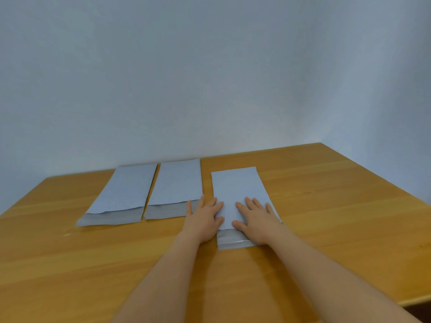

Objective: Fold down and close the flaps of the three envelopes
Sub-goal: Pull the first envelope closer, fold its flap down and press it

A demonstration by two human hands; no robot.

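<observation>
Head view: the right envelope [238, 192] is being pressed flat by the spread left hand [205, 220] and right hand [256, 222]. Its flap [231, 238] is being left unfolded.

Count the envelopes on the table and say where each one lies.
3. The left envelope and middle envelope lie side by side near the wall; the right envelope lies apart, nearer the person, under the left hand and right hand. None seems hidden.

table [326, 206]: wood, honey-toned, visible grain, smooth with a soft sheen | three envelopes [235, 194]: pale matt paper, smooth | open flaps [233, 241]: greyer inner face, one glossy strip catching light | wall [210, 78]: matt, plain painted look
</observation>
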